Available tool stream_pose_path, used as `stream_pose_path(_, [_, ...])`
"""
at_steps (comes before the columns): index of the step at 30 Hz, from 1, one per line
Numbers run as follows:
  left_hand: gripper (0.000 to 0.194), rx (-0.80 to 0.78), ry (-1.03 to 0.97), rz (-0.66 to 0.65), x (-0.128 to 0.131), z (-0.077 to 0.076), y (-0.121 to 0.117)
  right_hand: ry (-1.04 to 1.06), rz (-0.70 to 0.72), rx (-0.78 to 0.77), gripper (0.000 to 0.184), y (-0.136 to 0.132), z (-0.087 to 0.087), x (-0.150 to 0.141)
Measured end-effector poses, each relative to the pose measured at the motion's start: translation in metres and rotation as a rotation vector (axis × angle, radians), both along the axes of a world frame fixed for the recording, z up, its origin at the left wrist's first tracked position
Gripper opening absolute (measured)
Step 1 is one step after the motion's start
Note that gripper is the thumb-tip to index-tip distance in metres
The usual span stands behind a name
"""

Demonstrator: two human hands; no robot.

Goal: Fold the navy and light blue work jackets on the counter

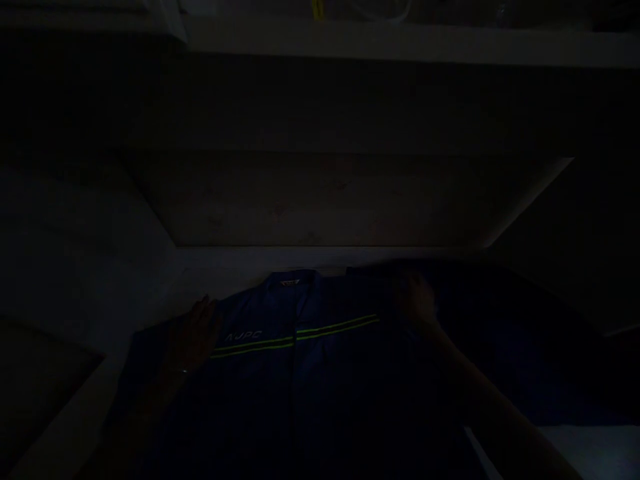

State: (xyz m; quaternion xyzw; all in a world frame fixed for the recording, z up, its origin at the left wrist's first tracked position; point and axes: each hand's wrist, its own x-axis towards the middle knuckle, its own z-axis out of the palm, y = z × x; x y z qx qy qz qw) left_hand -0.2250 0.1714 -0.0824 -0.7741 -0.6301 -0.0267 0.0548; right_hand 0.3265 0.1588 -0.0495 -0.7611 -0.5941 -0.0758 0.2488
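Two hands of ours are on one blue jacket (260, 393), which lies spread front side up below us, its collar (313, 283) pointing away; the light is very dim, so we lose much of the detail. The cloth looks matte and smooth, with a few soft creases, and one straight front seam (293, 400) runs down the middle. Our left hand (196, 333) rests on the chest and shoulder at the left, palm down, its fingers extended and loosely apart, holding nothing we can see; one thin, shiny band (183, 371) shows at that wrist. Our right hand (417, 300) is at the opposite shoulder with its fingers angled down, and we cannot tell whether they pinch the fabric or only press it

We read pale letters on the chest, apparently "NJPC" (244, 336), and see one small light label (289, 283) inside the collar, its print too dim to make out. Two narrow yellow-green stripes (337, 327) cross each side of the front, four lengths in all

Beside our right hand lies more dark blue cloth (505, 340); we cannot tell where it parts from the jacket. Beyond the collar we see one flat panel (310, 207) with faint reddish blotches, and above it one long, pale ledge (350, 41) with one yellow piece (318, 9) and one curved, pale cord (395, 17) at its edge
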Motion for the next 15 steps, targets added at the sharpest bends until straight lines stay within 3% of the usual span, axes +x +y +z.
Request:
stream_pose_path(3, [0.052, -0.088, 0.120, 0.026, 0.008, -0.005, 0.001, -0.206, 0.357, -0.244, 0.046, 0.006, -0.032, -0.023])
stream_pose_path(6, [0.055, -0.193, 0.172, 0.045, -0.020, -0.017, 0.000, -0.333, 0.485, -0.350, 0.049, 0.009, -0.061, 0.002])
stream_pose_path(8, [0.058, -0.200, 0.228, 0.016, -0.049, -0.025, -0.002, -0.405, 0.449, -0.331, 0.050, 0.005, -0.068, 0.031])
stream_pose_path(11, [0.060, -0.178, 0.256, 0.043, -0.088, -0.031, -0.005, -0.444, 0.275, -0.289, 0.052, -0.008, -0.064, 0.069])
stream_pose_path(15, [0.054, -0.066, 0.167, 0.186, -0.110, -0.024, -0.010, -0.359, 0.026, -0.278, 0.053, -0.021, -0.057, 0.089])
